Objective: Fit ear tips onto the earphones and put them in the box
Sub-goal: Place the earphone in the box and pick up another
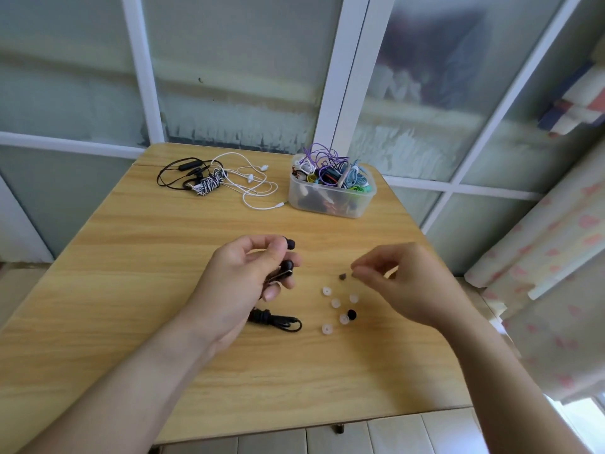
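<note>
l hand (244,273) grips black earbuds (288,255) over table (147,257); r hand (402,280) pinches near dark ear tip (342,276).

Single head-worn view: looks forward and down across the desk (196,231) from its near edge, close above both hands, far edge visible.

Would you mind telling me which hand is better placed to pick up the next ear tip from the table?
Right. The right hand hovers beside the loose ear tips, while the left hand already holds the black earphones.
</note>
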The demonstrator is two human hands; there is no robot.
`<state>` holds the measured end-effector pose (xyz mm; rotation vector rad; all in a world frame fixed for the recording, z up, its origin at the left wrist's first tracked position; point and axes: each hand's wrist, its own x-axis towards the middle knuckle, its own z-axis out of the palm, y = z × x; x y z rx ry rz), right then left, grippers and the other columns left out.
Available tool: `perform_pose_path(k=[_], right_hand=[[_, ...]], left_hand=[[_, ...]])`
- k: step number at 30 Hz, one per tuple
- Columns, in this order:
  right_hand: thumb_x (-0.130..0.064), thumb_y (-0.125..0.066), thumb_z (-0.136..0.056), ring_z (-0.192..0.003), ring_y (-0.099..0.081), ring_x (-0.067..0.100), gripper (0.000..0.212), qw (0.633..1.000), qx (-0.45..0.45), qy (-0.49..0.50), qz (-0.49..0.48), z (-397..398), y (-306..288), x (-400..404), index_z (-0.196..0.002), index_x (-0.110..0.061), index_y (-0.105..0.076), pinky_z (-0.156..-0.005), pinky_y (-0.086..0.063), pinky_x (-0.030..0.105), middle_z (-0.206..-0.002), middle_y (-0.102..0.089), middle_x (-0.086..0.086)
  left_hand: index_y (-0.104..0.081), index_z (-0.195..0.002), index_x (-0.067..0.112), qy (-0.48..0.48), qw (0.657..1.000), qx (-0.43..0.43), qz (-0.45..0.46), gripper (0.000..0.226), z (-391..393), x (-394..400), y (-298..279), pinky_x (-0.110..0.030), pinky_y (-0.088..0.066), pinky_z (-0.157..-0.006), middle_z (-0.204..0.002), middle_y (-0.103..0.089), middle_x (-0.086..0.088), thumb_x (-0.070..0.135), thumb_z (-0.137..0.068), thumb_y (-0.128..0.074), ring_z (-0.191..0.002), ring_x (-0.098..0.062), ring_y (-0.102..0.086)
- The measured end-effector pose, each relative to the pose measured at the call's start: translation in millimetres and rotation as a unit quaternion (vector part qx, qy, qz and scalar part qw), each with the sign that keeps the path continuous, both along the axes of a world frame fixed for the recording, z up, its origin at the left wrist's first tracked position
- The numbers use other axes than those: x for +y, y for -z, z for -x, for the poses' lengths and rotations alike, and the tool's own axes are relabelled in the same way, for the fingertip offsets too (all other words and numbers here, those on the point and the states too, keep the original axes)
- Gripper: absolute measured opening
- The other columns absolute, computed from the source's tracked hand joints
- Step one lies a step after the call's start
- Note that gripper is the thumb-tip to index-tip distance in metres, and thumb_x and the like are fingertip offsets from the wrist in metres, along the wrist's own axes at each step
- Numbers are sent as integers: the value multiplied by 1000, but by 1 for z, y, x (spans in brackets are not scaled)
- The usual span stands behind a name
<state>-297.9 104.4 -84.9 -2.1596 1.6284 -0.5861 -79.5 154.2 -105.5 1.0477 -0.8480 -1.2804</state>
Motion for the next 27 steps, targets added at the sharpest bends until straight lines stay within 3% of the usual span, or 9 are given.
perform_pose_path(k=[3,6,10,17,19,21,24,27], right_hand=[[-36,-73,-83,-77,-62,-4,2,998,39,-47,-29,3,-1,5,-80,-36,-73,-62,-46,13,-78,-71,-19],[-34,-76,-80,-75,-62,-1,4,993,75,-77,-56,7,-5,8,-83,-36,-73,-62,-46,12,-78,-70,-15],[-30,-79,-77,-75,-59,-3,9,984,109,-99,-103,4,-1,10,-84,-35,-74,-62,-44,12,-77,-67,-17],[-24,-69,-87,-79,-57,0,10,987,112,-99,-57,0,4,11,-87,-33,-74,-67,-44,14,-79,-66,-19],[-23,-64,-92,-80,-59,-1,12,994,58,-90,-22,0,4,12,-87,-32,-71,-69,-46,13,-81,-68,-18],[-17,-62,-94,-75,-66,7,11,992,-77,-90,-35,-4,2,14,-90,-24,-69,-71,-53,23,-82,-72,-8],[-7,-67,-88,-72,-70,24,10,934,-312,-120,-126,-12,-2,20,-95,0,-66,-68,-57,32,-84,-74,12],[-8,-73,-76,-72,-69,26,26,895,-396,-131,-159,-20,0,24,-99,4,-65,-68,-58,34,-84,-72,20]], left_hand=[[-56,-109,2,22,999,29,-12,39,-1,-1,-3,-23,-36,-51,-85,-70,-15,19,-76,-68,-67,-19,-55],[-55,-113,2,34,999,32,-8,54,-4,0,-1,-26,-41,-60,-86,-69,-18,11,-63,-74,-75,-24,-55],[-58,-113,1,44,999,20,3,57,-7,1,0,-23,-50,-61,-88,-71,-14,6,-59,-77,-74,-20,-64],[-56,-112,1,62,997,52,12,56,-7,4,-2,-23,-56,-63,-83,-71,-14,2,-59,-73,-72,-22,-67],[-57,-114,1,72,996,54,15,49,-7,5,-3,-23,-56,-63,-87,-72,-17,4,-66,-69,-72,-22,-68],[-59,-115,2,83,996,42,16,44,-6,7,-3,-23,-55,-61,-91,-72,-17,9,-71,-66,-72,-22,-67],[-60,-116,1,99,994,37,11,41,-6,7,-3,-21,-51,-57,-92,-71,-13,11,-76,-62,-69,-19,-64],[-59,-117,-2,120,991,66,7,42,-5,7,-3,-21,-50,-58,-92,-67,-14,5,-76,-61,-69,-19,-62]])
